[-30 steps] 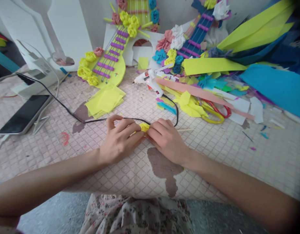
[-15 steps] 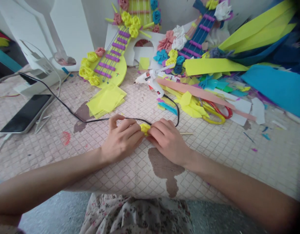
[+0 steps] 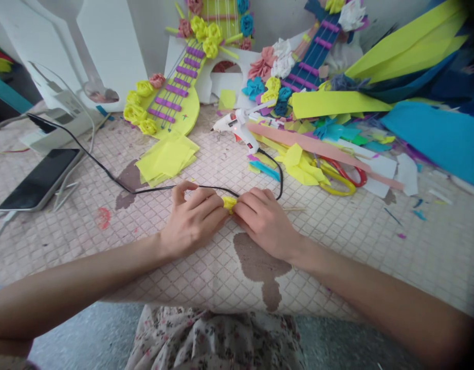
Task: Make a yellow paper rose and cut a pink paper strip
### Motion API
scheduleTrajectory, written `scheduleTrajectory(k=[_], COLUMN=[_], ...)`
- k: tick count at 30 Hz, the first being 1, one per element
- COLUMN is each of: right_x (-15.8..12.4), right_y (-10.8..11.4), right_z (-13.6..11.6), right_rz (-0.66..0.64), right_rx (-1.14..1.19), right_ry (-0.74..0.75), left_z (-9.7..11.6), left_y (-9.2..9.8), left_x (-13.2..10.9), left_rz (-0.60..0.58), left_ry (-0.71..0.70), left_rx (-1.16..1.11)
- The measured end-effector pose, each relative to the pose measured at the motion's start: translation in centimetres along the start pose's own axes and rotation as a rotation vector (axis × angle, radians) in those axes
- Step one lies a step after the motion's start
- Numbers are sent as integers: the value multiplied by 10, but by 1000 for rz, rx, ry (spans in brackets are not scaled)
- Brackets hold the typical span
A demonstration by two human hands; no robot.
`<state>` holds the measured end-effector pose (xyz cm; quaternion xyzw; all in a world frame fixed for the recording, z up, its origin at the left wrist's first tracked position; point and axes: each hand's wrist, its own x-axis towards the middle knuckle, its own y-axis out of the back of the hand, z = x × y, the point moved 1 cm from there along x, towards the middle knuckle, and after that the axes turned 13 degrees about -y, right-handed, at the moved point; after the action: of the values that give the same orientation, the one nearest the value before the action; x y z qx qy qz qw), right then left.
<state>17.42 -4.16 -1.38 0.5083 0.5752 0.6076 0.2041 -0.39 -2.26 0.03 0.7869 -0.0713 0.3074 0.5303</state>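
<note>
My left hand (image 3: 188, 221) and my right hand (image 3: 262, 222) meet at the middle of the quilted mat (image 3: 376, 241). Both are closed, pinching a small piece of yellow paper (image 3: 229, 203) between their fingertips. Most of that paper is hidden by my fingers. A thin wooden stick (image 3: 294, 209) pokes out to the right from under my right hand. The black cord (image 3: 113, 180) of the glue gun runs just beyond my knuckles.
A white glue gun (image 3: 237, 128) lies behind my hands. A stack of yellow paper squares (image 3: 165, 156) sits at left, scissors (image 3: 339, 180) and coloured scraps at right. A phone (image 3: 38, 177) lies far left. Paper guitars with flowers (image 3: 175, 92) lean at the back.
My hands stay in place; the fingers shift slightly on the yellow paper, which now shows less between them.
</note>
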Motion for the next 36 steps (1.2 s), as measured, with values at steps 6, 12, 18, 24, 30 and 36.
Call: scheduleTrajectory(k=[6,12,18,24,30,36], right_x=[-1,0,2,1,-1,0], right_y=[0,0,0,2,22,25], right_z=[1,0,1,3,27,47], right_rz=[0,15,10,28,96,-188], right_rx=[41,-2,-24,90,260,222], right_ry=[-33,9,32,-20,-99,-74], left_z=[-1,0,0,-1,-4,-6], left_y=[0,0,-1,-1,1,2], left_x=[-1,-1,0,-1,-3,-5], left_rz=[-37,-44,-39,-34,-23,-22], left_ry=[13,19,4,4,30,38], left_rx=[-26,-7,-7,-11,-29,-48])
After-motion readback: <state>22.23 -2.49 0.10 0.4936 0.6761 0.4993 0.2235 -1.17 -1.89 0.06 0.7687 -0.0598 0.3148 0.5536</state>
